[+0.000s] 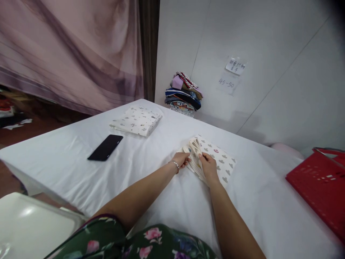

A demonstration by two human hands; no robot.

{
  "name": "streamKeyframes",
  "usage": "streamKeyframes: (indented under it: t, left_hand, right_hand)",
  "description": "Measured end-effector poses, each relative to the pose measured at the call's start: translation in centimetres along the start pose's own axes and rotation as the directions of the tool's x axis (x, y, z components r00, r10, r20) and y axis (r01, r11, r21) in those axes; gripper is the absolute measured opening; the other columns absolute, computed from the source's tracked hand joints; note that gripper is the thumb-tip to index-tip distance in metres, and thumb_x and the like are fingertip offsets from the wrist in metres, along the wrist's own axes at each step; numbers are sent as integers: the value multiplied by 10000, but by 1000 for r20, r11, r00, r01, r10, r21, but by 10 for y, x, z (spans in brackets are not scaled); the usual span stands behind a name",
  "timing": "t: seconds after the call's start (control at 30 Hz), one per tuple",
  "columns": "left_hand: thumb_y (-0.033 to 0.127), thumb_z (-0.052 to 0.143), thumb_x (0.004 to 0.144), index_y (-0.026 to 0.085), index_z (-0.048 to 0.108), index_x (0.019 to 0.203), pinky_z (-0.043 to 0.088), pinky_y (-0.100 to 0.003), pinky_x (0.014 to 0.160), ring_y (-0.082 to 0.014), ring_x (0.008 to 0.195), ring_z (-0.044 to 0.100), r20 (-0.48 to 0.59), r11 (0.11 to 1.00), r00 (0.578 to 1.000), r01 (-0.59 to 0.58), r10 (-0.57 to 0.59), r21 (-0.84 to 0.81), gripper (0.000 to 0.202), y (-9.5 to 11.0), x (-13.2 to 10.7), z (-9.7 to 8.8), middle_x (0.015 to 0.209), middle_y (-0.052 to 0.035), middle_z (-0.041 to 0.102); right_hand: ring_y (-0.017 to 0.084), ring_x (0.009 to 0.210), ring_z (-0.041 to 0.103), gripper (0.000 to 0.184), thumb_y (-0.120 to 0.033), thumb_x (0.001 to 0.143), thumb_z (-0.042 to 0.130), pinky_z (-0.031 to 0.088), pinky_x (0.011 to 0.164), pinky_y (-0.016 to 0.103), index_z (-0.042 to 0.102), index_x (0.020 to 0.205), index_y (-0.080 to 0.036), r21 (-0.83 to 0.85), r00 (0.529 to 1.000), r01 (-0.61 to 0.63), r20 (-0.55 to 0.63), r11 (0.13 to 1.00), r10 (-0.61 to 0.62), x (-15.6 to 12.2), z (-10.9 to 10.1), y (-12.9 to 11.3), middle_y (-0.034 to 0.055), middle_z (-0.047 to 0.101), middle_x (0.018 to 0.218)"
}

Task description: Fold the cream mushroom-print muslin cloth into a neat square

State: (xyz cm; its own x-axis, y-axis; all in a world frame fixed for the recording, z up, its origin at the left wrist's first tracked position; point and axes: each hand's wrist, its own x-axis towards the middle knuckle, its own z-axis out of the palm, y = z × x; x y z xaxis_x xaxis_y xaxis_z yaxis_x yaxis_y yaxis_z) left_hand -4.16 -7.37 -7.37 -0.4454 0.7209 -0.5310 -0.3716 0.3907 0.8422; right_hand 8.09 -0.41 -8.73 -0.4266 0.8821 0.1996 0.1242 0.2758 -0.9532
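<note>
A cream cloth printed with grey shapes (pixel 219 158) lies folded on the white table (pixel 151 180), its near-left edge lifted in layers. My left hand (pixel 181 159) pinches those layers from the left, fingers closed on them; a bracelet circles its wrist. My right hand (pixel 208 166) grips the same lifted edge from the near side, fingers curled over it. Both hands meet at that corner of the cloth.
A second folded printed cloth (pixel 137 120) and a black phone (pixel 105 147) lie at the table's far left. A stack of folded clothes (pixel 183 94) stands against the wall. A red basket (pixel 320 183) sits at the right edge. A white chair (pixel 29 225) is near left.
</note>
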Motion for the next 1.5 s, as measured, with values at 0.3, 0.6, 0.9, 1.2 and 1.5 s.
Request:
streamKeyframes:
  t: [0.3,0.6,0.9,1.2,1.5]
  left_hand:
    - [279,593,708,152,524,596,229,-209,363,-79,329,355,-104,960,987,-90,121,266,183,-5,15,-7,345,59,374]
    - [285,554,725,164,530,614,244,-194,364,-72,339,353,-95,917,969,-179,226,358,165,-14,8,-17,359,63,378]
    - [292,555,739,168,515,637,317,-207,447,-100,454,476,-69,893,972,-175,223,414,166,-19,13,-24,482,33,468]
    - [348,511,782,218,618,811,379,-245,632,-176,772,589,-106,584,852,-255,512,771,171,-13,2,-20,805,-28,660]
    - [483,556,720,195,620,750,375,-252,594,-200,766,596,-135,600,891,-172,432,781,296,-11,5,-21,837,-66,660]
  right_hand:
    - [147,631,478,352,-453,726,559,383,596,256,661,861,-144,-56,1000,30,-2,998,-30,-1,0,-1,12,597,694]
    - [153,664,505,287,-408,764,523,401,634,266,655,860,-171,-161,983,181,34,970,-178,-4,6,2,24,606,750]
    - [157,700,524,286,-401,771,511,410,672,276,651,885,-178,-187,977,211,52,959,-205,-5,7,6,31,614,810]
    - [160,723,519,265,-383,767,517,398,677,272,653,867,-178,-189,979,202,49,961,-196,-5,7,4,26,606,802]
    - [152,678,504,294,-416,755,529,390,640,266,653,854,-169,-147,987,160,28,976,-158,-6,6,2,17,603,742]
